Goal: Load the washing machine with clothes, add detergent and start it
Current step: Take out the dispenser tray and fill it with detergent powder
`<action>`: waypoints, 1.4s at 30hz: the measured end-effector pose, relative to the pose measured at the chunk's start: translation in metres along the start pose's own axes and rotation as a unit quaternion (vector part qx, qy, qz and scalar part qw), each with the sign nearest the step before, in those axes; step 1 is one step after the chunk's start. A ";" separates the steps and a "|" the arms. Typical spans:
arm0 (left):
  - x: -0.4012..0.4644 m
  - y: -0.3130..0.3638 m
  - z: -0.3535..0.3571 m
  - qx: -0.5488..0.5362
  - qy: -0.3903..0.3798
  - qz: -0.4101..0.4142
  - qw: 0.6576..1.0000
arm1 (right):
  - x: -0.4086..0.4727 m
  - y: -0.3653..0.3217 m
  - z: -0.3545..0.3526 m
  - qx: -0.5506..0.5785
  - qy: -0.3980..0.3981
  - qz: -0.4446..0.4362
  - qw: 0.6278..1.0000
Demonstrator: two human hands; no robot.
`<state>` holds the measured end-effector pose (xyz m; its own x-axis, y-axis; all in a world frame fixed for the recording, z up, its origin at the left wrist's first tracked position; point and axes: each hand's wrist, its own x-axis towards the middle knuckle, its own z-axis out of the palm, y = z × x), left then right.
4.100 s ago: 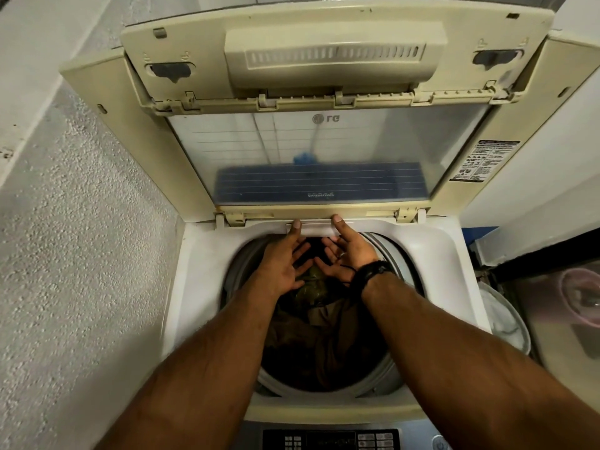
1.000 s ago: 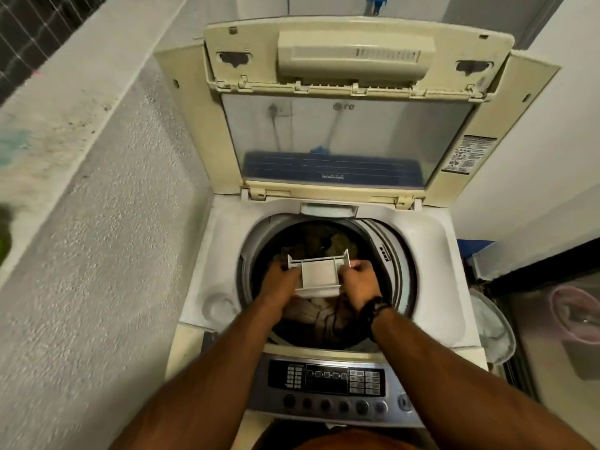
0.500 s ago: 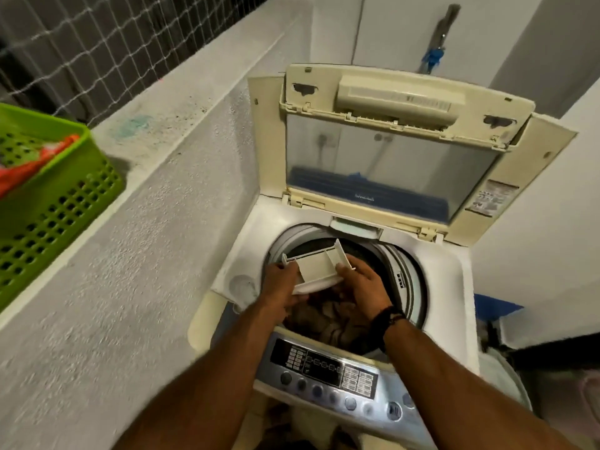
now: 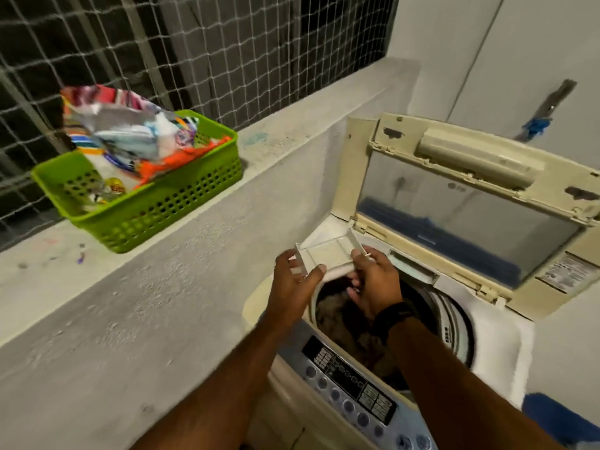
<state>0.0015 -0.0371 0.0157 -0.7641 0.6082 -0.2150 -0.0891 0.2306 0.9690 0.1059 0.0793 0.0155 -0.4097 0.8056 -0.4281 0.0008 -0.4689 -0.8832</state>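
A top-loading washing machine [image 4: 496, 345] stands at the right with its lid [image 4: 454, 203] raised. Dark brownish clothes [image 4: 341, 319] lie in the drum. I hold a small white detergent drawer [image 4: 328, 251] above the drum's left rim, level and out of its slot [image 4: 412, 266]. My left hand [image 4: 292, 287] grips its left end and my right hand [image 4: 373, 284] grips its right end. A green basket [image 4: 156, 203] on the ledge at the left holds colourful detergent packets [image 4: 130, 134].
A rough concrete ledge [image 4: 276, 138] runs along the left, backed by wire netting [image 4: 227, 43]. The control panel [image 4: 350, 381] with round buttons fronts the machine. A blue tap [image 4: 535, 125] hangs on the white wall behind. Something blue [image 4: 561, 420] lies at the lower right.
The drawer, pulled out of its slot, has moved left and slightly up in both hands. My view has swung left, bringing the green basket fully into sight.
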 end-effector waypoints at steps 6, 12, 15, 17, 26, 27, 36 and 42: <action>0.003 0.043 -0.040 0.125 0.076 0.161 0.976 | 0.004 -0.043 0.065 0.022 0.021 -0.085 0.996; 0.018 0.095 -0.058 0.143 0.040 0.258 0.955 | 0.015 -0.097 0.114 0.031 0.071 -0.216 0.973; 0.029 0.115 -0.058 0.144 0.016 0.267 0.953 | 0.025 -0.119 0.124 0.006 0.086 -0.242 0.966; 0.039 0.127 -0.056 0.149 -0.009 0.254 0.956 | 0.035 -0.132 0.130 -0.023 0.083 -0.247 0.965; 0.095 0.158 -0.051 0.171 -0.002 0.155 0.973 | 0.091 -0.161 0.186 -0.078 0.004 -0.206 0.975; 0.102 0.161 -0.050 0.184 0.006 0.147 0.972 | 0.100 -0.162 0.192 -0.085 -0.009 -0.204 0.975; 0.154 0.176 -0.047 0.194 0.078 0.081 0.974 | 0.159 -0.162 0.239 -0.293 0.041 -0.270 0.916; 0.166 0.178 -0.039 0.219 0.131 0.065 0.965 | 0.175 -0.157 0.244 -0.330 0.041 -0.284 0.899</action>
<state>-0.1662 0.0749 0.1571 -0.8908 0.4544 -0.0009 0.2535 0.4985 0.8290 -0.1884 0.2053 0.1260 -0.4463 0.8838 0.1401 0.3649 0.3227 -0.8733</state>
